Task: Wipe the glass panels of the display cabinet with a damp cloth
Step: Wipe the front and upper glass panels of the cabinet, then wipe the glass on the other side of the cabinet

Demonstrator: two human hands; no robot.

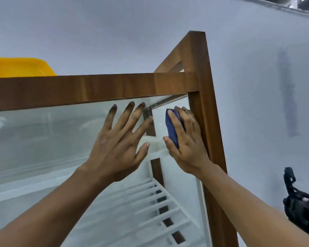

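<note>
A yellow tub (20, 67) shows upper left, a black strapped object (303, 211) lower right.

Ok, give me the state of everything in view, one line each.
Left hand: open, spread flat on the glass.
Right hand: grips the cloth against the glass.
Cloth: bunched, pressed near the top right corner.
Glass: hazy, set in its frame.
Tub: yellow, seen over the cabinet top.

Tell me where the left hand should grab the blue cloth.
Probably best to pinch the blue cloth at its bare left fold, bulging between thumb and forefinger of the right hand, coming from the left along the glass. The right hand covers the rest, the wooden post blocks the right side, and the left hand lies alongside.
</note>
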